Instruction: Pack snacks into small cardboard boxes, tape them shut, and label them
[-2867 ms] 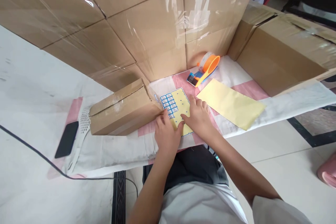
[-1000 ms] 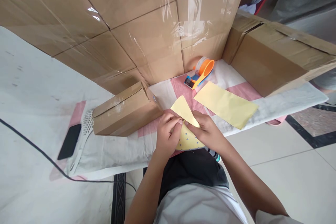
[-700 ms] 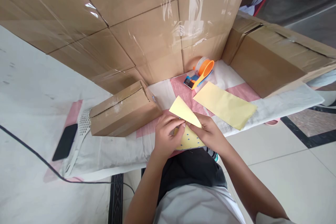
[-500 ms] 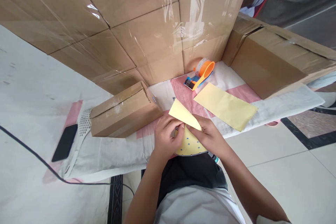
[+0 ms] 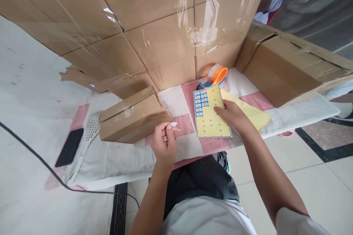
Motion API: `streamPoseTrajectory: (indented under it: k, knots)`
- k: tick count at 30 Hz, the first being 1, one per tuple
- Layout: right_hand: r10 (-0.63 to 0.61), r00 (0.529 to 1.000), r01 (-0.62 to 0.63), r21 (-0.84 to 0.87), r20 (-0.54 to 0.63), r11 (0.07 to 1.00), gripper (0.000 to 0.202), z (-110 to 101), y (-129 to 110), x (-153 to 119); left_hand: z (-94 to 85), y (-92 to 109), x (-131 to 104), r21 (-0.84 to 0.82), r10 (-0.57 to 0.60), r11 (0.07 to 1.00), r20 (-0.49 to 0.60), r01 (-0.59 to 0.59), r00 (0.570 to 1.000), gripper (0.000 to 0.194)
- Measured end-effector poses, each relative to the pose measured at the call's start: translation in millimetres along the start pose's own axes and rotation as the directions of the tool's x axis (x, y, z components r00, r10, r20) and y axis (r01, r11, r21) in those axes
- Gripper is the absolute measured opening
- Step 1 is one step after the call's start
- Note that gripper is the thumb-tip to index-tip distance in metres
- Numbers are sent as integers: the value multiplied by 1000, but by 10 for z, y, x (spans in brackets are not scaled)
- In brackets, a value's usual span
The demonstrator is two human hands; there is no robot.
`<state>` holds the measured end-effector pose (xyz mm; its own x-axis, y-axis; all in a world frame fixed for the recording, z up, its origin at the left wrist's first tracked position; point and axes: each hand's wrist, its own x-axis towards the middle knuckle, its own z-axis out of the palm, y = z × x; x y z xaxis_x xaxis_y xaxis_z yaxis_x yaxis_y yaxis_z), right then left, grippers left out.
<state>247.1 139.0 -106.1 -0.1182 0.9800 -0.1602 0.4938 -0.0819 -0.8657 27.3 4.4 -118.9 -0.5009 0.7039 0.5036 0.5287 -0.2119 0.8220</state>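
Between the thumb and finger of my left hand [image 5: 164, 138] is a small white sticker [image 5: 174, 124], held over the bench beside a brown carton. My right hand [image 5: 231, 113] grips the right edge of a yellow sticker sheet [image 5: 211, 122]. Blue-outlined labels remain at the sheet's upper left, and the rest of its face is bare yellow with small blue marks. Partly under that sheet lies a plain yellow sheet [image 5: 252, 112]. Just behind them an orange tape dispenser [image 5: 218, 74] sits on the cloth, its lower part covered by the sticker sheet.
A small carton [image 5: 134, 119] lies left of my hands, and a larger carton [image 5: 286, 66] stands at right. Stacked taped boxes [image 5: 160, 44] rise behind. At left are a white fly swatter [image 5: 89, 128], a black phone [image 5: 69, 147] and a cable [image 5: 35, 159].
My hands have moved apart. The sticker sheet, folded between both hands before, is now flat in my right hand, farther forward and right. A small white sticker now shows in my left fingers.
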Motion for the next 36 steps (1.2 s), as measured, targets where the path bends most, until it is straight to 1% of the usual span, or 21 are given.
streamPoseTrajectory:
  k: [2,3,4,5,6,7,9,10,13,16,18,20,22,23,25,27,28,30,31,34,36]
  knots:
    - [-135,962,85,-210,-238,974,47,-18,-142,6,-28,-47,-40,39,77,996,-31,-75,997,12]
    - [-217,928,143,-248,-304,958,46,4,-227,-54,-42,-71,-58,77,133,989,-49,-129,990,13]
    - [-292,906,228,-227,-307,947,39,49,-312,-149,-56,-92,-73,122,201,974,-62,-193,978,14]
    - [-337,913,311,-144,-229,940,30,113,-394,-266,-71,-111,-83,169,284,948,-70,-269,956,14]
    - [-358,930,358,-13,-85,934,24,195,-466,-391,-86,-124,-89,213,374,911,-70,-352,925,16]
    - [-365,928,353,129,81,927,25,288,-527,-513,-102,-132,-90,251,458,867,-61,-431,887,17]
    - [-374,866,264,331,333,906,28,482,-608,-702,-138,-132,-78,298,575,784,-22,-544,818,19]
    - [-383,839,229,388,387,893,27,570,-630,-759,-157,-127,-69,307,605,757,2,-576,796,20]
    - [-431,817,200,512,383,835,19,736,-652,-805,-218,-108,-41,312,621,733,52,-604,782,21]
    - [-465,819,221,563,335,796,12,753,-661,-781,-264,-97,-25,308,636,716,81,-626,767,20]
    - [-474,812,239,545,342,803,10,727,-672,-781,-275,-96,-25,309,645,704,97,-639,758,19]
    - [-483,802,262,519,352,814,11,710,-674,-794,-272,-96,-33,303,644,704,108,-642,757,22]
    - [-486,812,305,473,324,826,15,704,-656,-800,-267,-91,-43,258,627,730,115,-632,771,29]
    - [-490,818,343,428,302,836,16,703,-640,-799,-268,-82,-44,215,604,761,109,-612,790,32]
    - [-520,809,444,294,273,846,15,695,-604,-791,-279,-47,-30,130,512,844,94,-521,854,37]
    - [-574,765,552,161,293,818,12,681,-575,-786,-296,9,10,101,402,905,122,-414,908,34]
    - [-595,741,591,117,311,798,12,673,-568,-789,-304,40,37,111,364,917,150,-382,919,29]
    - [-612,717,628,71,335,775,13,660,-567,-802,-313,96,93,143,344,915,215,-378,914,15]
    - [-606,718,628,59,341,776,14,656,-571,-810,-315,116,116,150,348,909,241,-389,906,11]
    - [-575,743,598,45,343,800,14,655,-575,-820,-309,135,148,156,342,904,297,-399,891,9]
    - [-546,776,545,99,318,833,11,669,-555,-806,-302,122,141,144,333,911,297,-387,895,10]
